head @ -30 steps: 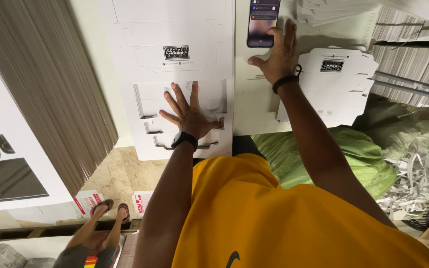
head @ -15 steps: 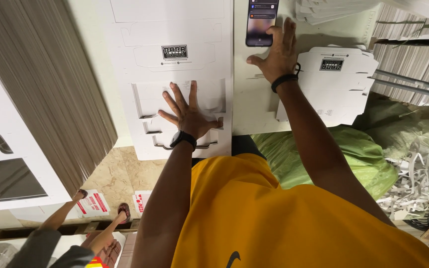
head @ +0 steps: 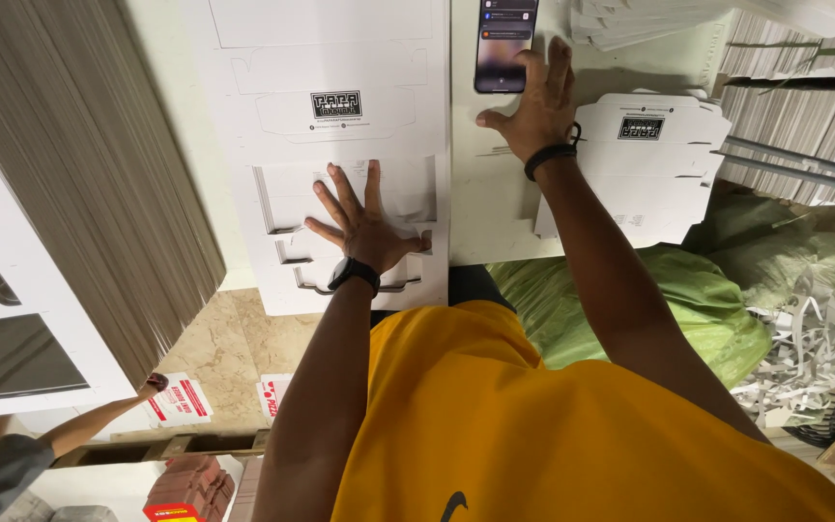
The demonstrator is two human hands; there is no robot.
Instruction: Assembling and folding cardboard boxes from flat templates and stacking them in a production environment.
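Left hand (head: 367,224) spread flat, fingers wide, pressing white die-cut cardboard sheet (head: 340,145); sheet's top cut off by frame edge. Right hand (head: 532,101) open, resting beside phone (head: 505,43), fingertips at its edge; phone top cropped. Folded box (head: 645,164) partly hidden behind forearm.

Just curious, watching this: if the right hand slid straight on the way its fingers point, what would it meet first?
The phone, most likely. The right hand lies flat on the white board, fingers pointing up the picture, their tips already at the phone's lower right corner. Whether they touch it is hard to tell.
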